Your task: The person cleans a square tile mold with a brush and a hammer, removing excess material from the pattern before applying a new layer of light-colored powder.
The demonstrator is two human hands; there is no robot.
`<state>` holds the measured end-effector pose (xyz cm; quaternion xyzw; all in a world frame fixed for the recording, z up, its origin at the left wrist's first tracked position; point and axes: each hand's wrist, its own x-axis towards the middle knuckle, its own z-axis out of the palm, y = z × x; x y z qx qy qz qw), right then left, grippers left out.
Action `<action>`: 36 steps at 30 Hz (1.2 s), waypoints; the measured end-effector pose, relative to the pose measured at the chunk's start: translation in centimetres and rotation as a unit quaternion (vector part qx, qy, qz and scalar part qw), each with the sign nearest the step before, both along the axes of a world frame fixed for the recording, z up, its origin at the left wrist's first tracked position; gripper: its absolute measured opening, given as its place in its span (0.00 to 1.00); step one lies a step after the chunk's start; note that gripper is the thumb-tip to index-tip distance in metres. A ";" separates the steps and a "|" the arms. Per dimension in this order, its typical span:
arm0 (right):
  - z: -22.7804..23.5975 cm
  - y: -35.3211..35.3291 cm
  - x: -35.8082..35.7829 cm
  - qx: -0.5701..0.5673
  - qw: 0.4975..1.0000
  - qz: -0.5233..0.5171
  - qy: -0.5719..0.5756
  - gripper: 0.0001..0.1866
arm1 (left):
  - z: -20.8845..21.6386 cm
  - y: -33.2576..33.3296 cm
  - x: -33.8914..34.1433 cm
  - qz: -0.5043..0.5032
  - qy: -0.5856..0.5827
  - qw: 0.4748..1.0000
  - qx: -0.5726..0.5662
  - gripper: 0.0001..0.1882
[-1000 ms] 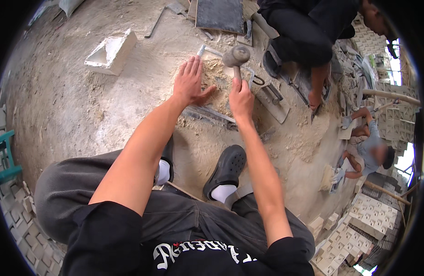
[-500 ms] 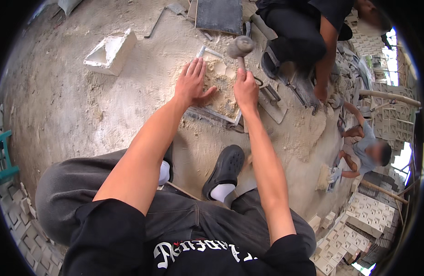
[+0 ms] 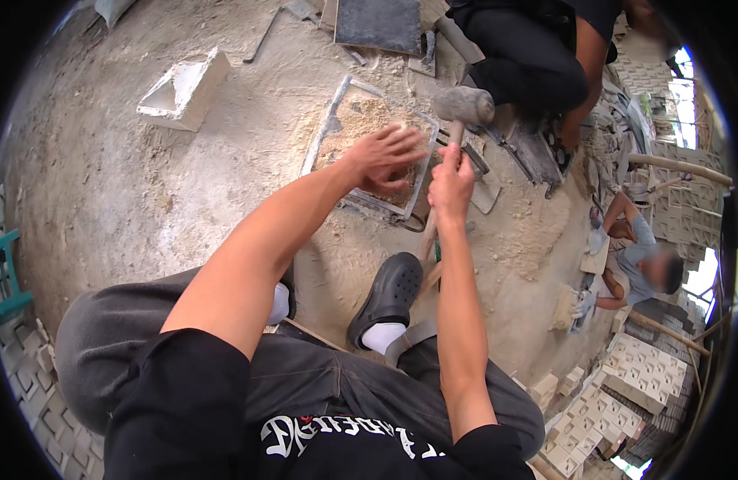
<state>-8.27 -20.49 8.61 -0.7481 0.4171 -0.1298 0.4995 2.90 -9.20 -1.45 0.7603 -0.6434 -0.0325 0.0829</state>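
Mallet (image 3: 463,106) gripped by right hand (image 3: 451,188), which partly hides trowel (image 3: 486,198); left hand (image 3: 382,162) spread loose over sandy frame (image 3: 334,122), upper centre; white block (image 3: 201,92) upper left

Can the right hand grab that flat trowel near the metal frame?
Probably not right now: the right hand is wrapped around a mallet. The trowel looks close beside that hand, though, so if it weren't holding the mallet, it could likely reach.
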 end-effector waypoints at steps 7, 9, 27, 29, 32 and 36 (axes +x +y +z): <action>-0.1 -0.7 -1.4 0.078 0.996 -0.040 0.005 0.23 | 0.0 0.1 3.2 0.025 -0.025 0.999 0.035 0.38; -0.2 -0.5 -1.2 0.071 0.997 -0.013 0.042 0.23 | -0.7 1.5 4.2 0.066 -0.049 0.996 0.037 0.41; -1.0 4.9 5.6 -0.040 0.972 0.112 0.203 0.27 | 0.7 6.8 1.5 0.296 -0.022 0.955 0.032 0.52; -1.9 6.1 6.8 -0.124 0.958 0.163 0.200 0.26 | 0.4 6.9 0.9 0.269 -0.040 0.962 0.020 0.53; -2.3 5.8 7.7 -0.160 0.948 0.184 0.204 0.27 | 0.6 6.3 0.8 0.257 -0.054 0.964 0.026 0.53; -0.2 6.3 7.0 -0.106 0.966 0.145 0.184 0.29 | -0.1 6.5 2.9 0.255 -0.047 0.966 0.006 0.54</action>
